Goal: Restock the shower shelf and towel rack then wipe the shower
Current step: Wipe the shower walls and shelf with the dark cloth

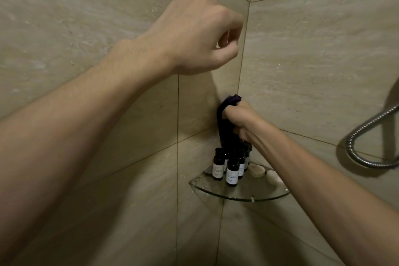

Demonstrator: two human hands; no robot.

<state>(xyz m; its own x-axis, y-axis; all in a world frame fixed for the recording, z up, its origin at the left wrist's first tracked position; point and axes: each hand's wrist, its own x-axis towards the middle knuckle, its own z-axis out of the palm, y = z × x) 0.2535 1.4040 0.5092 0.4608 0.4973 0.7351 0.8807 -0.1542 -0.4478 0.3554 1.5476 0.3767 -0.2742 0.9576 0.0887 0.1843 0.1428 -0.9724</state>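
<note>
1. Your right hand is closed in a fist round a dark purple bunched cloth, right in the corner where the two beige tiled walls meet.
2. The cloth sits on the wall side of your curled fingers, squeezed between them and the corner seam. A short tuft sticks out above the fist; the longer part hangs out below it.
3. The cloth's long axis runs up and down along the corner seam. The tuft end points up; the loose tail points down at the bottle caps. Can't tell whether the tail touches them.
4. Your left hand is raised higher up, by the left wall. Its fingers are curled in with the thumb tucked near the index finger, and nothing shows in its grip. Contact with the tile can't be told.
5. Just under your right fist: a clear glass quarter-round corner shelf. Small dark bottles with white labels stand upright in a cluster at its back corner and left side.
6. White rounded soaps lie along the shelf's right edge, partly behind your right forearm.
7. A coiled metal shower hose loops on the right wall, well apart from the shelf.
</note>
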